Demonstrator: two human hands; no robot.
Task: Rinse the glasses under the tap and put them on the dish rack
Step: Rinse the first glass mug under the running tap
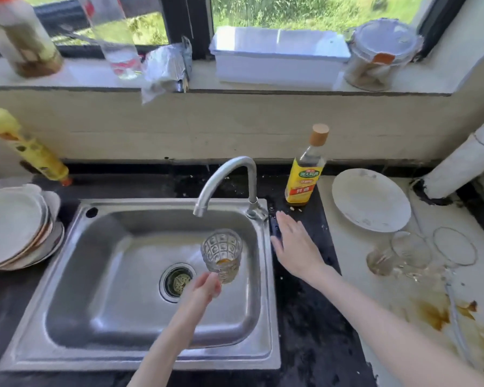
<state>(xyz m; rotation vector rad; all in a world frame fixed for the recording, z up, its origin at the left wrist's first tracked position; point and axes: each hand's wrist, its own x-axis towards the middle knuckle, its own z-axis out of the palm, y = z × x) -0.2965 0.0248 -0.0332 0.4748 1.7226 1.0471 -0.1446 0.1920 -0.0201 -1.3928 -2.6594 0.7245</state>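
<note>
My left hand grips the base of a patterned glass with a little amber liquid at its bottom. The glass hangs over the steel sink, just below and right of the tap spout. No water runs from the tap. My right hand is spread flat over the dark counter to the right of the sink, near the tap base, holding nothing. More clear glasses lie and stand on the pale counter at the right.
A dirty white plate and a yellow-labelled bottle stand behind the right counter. Stacked plates sit left of the sink, with a yellow bottle behind them. Brown spills stain the right counter. Jars and a white box line the windowsill.
</note>
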